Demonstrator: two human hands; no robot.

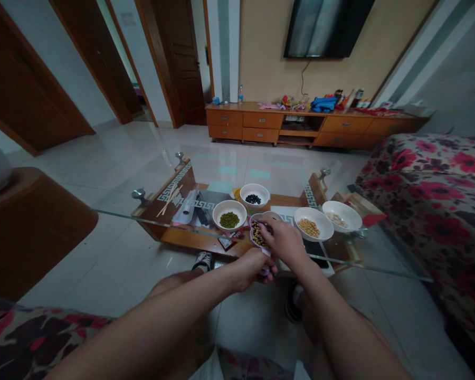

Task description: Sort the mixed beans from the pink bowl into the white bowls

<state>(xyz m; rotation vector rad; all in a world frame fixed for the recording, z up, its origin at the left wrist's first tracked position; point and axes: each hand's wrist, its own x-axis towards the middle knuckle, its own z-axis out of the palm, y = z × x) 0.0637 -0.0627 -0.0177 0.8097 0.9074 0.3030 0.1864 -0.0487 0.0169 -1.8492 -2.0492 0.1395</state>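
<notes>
My left hand (pixel 258 265) is wrapped round the pale handle of a small container (pixel 254 238) at the near edge of the glass table. Mixed dark and yellowish beans (pixel 257 232) lie in it. Over these beans my right hand (pixel 282 236) is held with its fingers pinched together; whatever is between them is too small to make out. Around my hands stand white bowls: one with green beans (pixel 229 220), one with black beans (pixel 253 199), one with yellow soybeans (pixel 309 227) and one with pale flat pieces (pixel 336 218).
Wooden chopsticks (pixel 168 202) lie at the left of the glass tabletop (pixel 121 195). Papers (pixel 187 207) and small packets (pixel 226 243) show beneath the glass. A flowered sofa (pixel 431 184) stands at the right, a low cabinet (pixel 261 120) along the wall.
</notes>
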